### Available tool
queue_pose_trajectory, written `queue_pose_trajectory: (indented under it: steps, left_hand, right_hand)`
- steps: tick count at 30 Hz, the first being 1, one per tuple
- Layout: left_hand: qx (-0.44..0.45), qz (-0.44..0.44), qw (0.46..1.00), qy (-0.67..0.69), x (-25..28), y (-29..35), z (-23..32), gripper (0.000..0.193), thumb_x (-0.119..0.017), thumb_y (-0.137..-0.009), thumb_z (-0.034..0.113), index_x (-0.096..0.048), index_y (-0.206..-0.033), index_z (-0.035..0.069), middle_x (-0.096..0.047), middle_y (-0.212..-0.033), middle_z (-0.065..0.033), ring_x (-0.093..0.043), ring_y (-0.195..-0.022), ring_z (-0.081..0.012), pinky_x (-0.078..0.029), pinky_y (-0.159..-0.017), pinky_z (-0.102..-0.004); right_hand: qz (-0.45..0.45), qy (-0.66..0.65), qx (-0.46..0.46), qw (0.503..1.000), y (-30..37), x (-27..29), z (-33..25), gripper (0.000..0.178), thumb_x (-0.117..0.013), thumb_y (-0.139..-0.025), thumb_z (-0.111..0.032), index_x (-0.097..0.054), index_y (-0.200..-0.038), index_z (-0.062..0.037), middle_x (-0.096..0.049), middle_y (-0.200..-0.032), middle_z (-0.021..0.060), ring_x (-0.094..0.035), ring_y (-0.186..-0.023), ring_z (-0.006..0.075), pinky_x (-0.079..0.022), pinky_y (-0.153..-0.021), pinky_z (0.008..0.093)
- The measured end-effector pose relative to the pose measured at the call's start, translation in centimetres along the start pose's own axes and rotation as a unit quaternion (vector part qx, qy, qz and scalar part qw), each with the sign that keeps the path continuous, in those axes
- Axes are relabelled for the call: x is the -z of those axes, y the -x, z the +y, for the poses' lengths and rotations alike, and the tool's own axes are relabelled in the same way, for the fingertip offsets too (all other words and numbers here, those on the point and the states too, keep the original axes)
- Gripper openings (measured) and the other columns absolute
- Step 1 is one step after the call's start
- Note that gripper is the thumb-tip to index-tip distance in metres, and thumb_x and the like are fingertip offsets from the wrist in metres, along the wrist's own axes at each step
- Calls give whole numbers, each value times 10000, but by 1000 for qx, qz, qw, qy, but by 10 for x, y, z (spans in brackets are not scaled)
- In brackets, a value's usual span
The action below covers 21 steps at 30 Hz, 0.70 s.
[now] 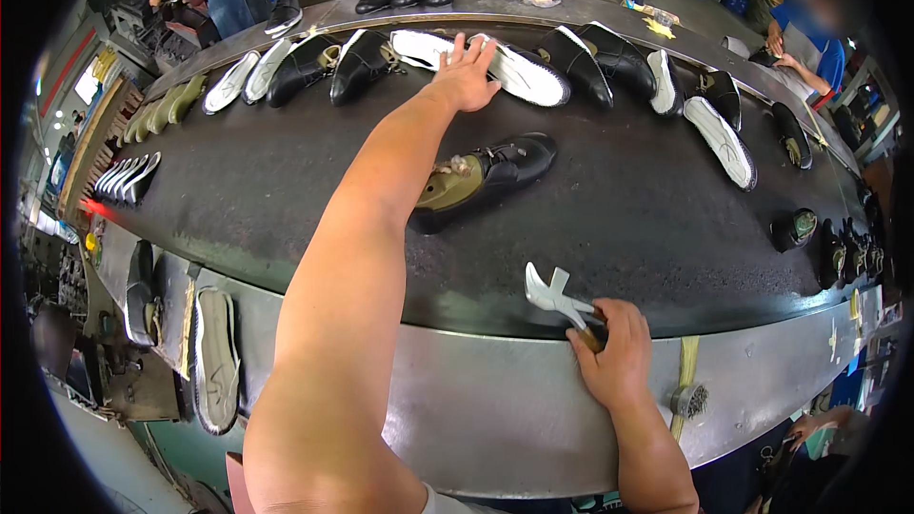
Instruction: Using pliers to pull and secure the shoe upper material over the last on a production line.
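Note:
My left hand (465,74) is stretched across to the far side of the dark worktable, fingers spread. It lies over the meeting ends of two shoes with white soles turned up, a left one (419,48) and a right one (526,76); whether it presses on them I cannot tell. Under my left forearm rests a black lace-up shoe (519,160) with an olive inside, partly hidden by the arm. At the near edge, my right hand (617,347) is closed around the brown handle of a hammer (545,291) with a pale metal head.
Black and white-soled shoes line the far side, with a metal rail (533,11) behind. On the near metal ledge (476,400) lie an upturned sole (217,362) at left and a round metal piece (689,401) at right. People work beyond the table and at right.

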<state>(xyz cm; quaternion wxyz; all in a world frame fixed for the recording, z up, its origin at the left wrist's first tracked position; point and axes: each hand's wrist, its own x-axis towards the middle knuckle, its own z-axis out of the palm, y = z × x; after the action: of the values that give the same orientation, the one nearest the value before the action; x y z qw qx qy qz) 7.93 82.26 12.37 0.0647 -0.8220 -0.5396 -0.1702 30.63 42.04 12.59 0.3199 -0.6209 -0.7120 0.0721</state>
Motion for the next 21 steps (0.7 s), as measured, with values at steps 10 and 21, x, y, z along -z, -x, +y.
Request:
queue_pose_trajectory:
  steps: [10, 21]
  left_hand:
    - [347, 109, 929, -60, 14, 36, -67, 913, -747, -730, 485, -397, -1427, 11, -125, -1611, -211, -59, -1501, -400, -88, -1148, -653]
    - [358, 60, 931, 49, 2, 61, -65, 627, -651, -868, 532, -610, -1305, 84, -136, -1604, -253, -250, -1418, -426, -369, -1075, -548]
  right_hand:
    - [-13, 7, 9, 1000, -5, -8, -4, 469, -813, -710, -135, -581, -1109, -55, -629, -1041, 131, -599, -931, 329, -451, -808, 441]
    - [-19, 11, -10, 1000, -1, -15, -10, 491, -810, -719, -138, -567, -1138, -56, -624, -1053, 150, -595, -982, 356, -457, -848, 455]
